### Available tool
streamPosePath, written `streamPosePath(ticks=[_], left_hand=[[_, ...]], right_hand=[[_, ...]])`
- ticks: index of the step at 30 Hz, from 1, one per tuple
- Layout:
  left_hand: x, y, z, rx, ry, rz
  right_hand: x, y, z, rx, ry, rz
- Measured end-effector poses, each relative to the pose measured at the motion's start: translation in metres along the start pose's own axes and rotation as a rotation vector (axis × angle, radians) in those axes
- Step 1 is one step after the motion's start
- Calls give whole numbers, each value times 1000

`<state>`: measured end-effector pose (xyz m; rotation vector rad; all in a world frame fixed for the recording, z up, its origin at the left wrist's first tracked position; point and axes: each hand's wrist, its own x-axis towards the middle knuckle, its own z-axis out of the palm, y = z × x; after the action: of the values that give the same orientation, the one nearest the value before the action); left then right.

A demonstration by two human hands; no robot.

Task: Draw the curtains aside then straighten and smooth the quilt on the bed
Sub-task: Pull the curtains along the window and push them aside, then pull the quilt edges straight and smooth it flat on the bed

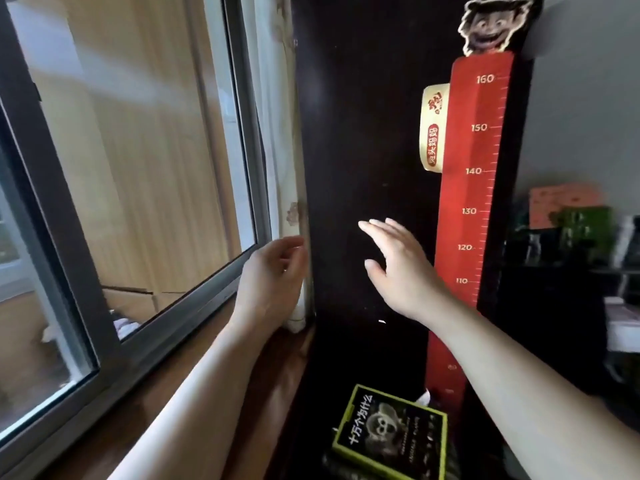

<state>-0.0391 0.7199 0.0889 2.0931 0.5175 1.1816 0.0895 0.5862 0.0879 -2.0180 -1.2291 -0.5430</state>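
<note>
Two hands raised, left hand [270,275] fingers loosely curled by pale bunched curtain [277,150], right hand [398,268] fingers spread, red height chart [474,188] marked 110–160.

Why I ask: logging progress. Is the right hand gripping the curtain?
No, the right hand spreads straight fingers before the dark panel, apart from the curtain by the window.

Red height chart [481,188] on dark cabinet [363,133]; green book [391,434] below; window [138,150] L; maybe plant [585,230] R.
</note>
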Motion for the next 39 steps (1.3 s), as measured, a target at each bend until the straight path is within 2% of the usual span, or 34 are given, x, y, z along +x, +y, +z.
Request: streamPosePath(ticks=[6, 10, 19, 31, 39], left_hand=[[-42, 21, 54, -180, -138, -1], [-77, 47, 97, -269, -287, 23], [-162, 147, 216, -429, -577, 93], [-292, 303, 379, -562, -814, 142], [-373, 376, 451, -678, -967, 137]], right_hand=[[-75, 29, -52, 32, 57, 223], [-132, 52, -90, 55, 86, 382], [-255, 125, -203, -26, 153, 708], [-399, 220, -373, -169, 325, 922], [-482, 258, -452, -264, 423, 1037]])
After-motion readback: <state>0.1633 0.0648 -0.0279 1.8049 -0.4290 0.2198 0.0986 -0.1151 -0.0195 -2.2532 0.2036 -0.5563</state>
